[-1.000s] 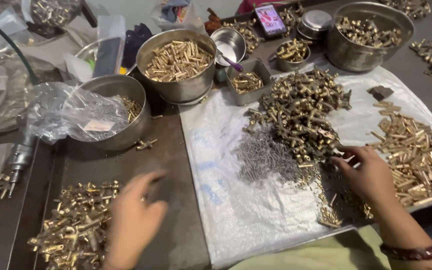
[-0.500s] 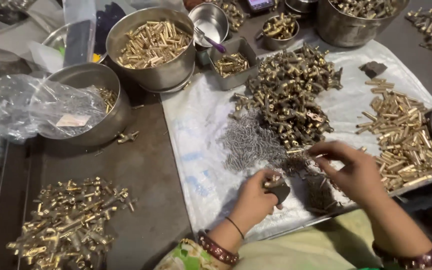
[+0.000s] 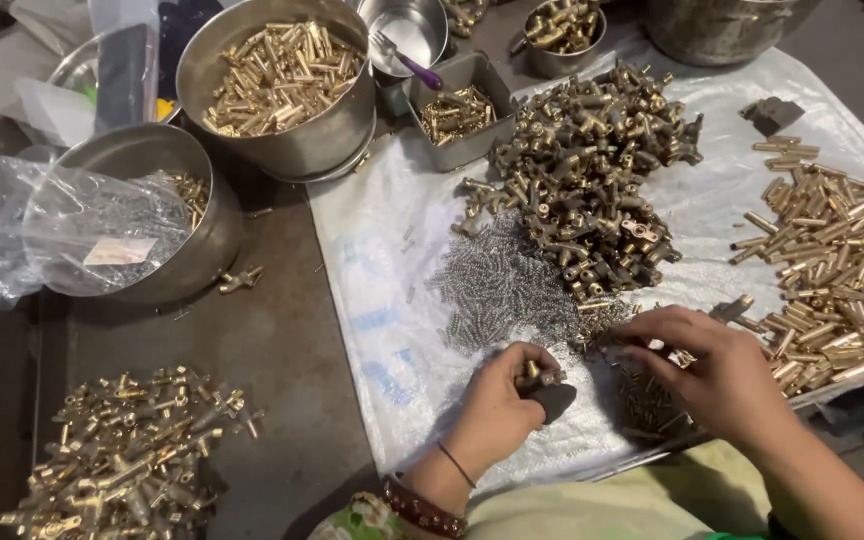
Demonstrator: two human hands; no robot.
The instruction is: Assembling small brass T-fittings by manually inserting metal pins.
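A small brass fitting (image 3: 540,376) sits low in the middle of the frame, pinched between the fingers (image 3: 527,362) of the left hand (image 3: 497,405), which presses it against a dark block (image 3: 552,401) resting on the white plastic sheet (image 3: 382,300). Just to the right, the right hand (image 3: 717,370) lies palm down with its fingers (image 3: 642,335) curled and reaching left into loose small parts; whether they pinch anything cannot be told. Directly above both hands lies a grey patch of tiny springs (image 3: 502,290), and beyond it a heap of dull brass fittings (image 3: 592,165) fills the upper centre. A spread of brass tubes (image 3: 832,260) lies at the right edge. At the upper left stand a large steel bowl (image 3: 282,85) of brass tubes, a small square tray (image 3: 462,110) of parts beside it, and a second bowl (image 3: 157,215) half covered by a clear plastic bag (image 3: 62,235). A pile of finished brass pieces (image 3: 127,455) lies on the dark tabletop (image 3: 282,350) at lower left.
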